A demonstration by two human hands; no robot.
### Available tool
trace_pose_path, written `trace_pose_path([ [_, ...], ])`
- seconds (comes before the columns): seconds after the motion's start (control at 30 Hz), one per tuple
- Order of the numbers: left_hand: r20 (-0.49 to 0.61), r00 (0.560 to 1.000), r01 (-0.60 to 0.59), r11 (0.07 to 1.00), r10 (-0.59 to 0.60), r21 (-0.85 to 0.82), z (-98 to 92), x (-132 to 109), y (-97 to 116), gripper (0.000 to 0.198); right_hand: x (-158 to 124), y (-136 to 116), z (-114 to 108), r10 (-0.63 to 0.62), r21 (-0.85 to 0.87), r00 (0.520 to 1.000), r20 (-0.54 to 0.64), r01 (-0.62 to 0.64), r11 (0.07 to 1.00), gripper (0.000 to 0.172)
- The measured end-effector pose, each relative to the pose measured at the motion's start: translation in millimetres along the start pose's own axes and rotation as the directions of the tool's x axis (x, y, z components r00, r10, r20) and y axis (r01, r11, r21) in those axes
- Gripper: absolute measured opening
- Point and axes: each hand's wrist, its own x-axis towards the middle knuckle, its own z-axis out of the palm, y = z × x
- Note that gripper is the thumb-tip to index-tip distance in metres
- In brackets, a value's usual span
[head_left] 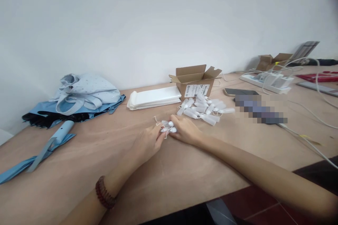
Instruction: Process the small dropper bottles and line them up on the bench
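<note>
Between my hands, low over the table, is a small bunch of translucent plastic squeeze bottles with white pointed caps and thin pale strings. My left hand is closed on the bunch from the left, fingers curled and thumb along the near side. From the right, my right hand also closes round it, and its fingertips are partly hidden. Just beyond my right hand lies a loose pile of similar bottles, pointing in various directions.
Behind the pile stands an open cardboard box, beside a stack of white envelopes. A blue umbrella and a pale cloth bag lie at left. Phones, a power strip and white cables occupy the right.
</note>
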Motion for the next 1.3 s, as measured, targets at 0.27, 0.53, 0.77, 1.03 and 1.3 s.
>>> trace_pose_path([
  [0.27,0.055,0.992,0.117,0.977,-0.109,-0.177,-9.8,4,6,0.028,-1,1,3,-0.019,-0.003,1.0,-0.008,0.019,1.0,0.024],
  [0.53,0.177,0.957,0.285,0.859,-0.23,-0.426,-7.9,5,1,0.045,-1,2,3,-0.019,0.0,1.0,-0.009,0.019,1.0,0.024],
  [0.77,0.271,0.914,0.406,0.699,-0.302,-0.588,-4.0,4,1,0.035,-2,0,2,-0.025,0.007,1.0,-0.005,0.025,1.0,0.026],
  [1.03,0.515,0.811,0.518,-0.068,-0.277,-0.853,-29.9,11,-5,0.02,-2,1,2,0.011,0.009,1.0,-0.004,-0.011,1.0,0.028],
  [1.3,0.071,0.856,0.294,0.37,-0.512,-0.881,-24.9,14,-2,0.029,-3,-5,3,-0.009,-0.083,1.0,-0.014,0.008,0.997,0.027],
])
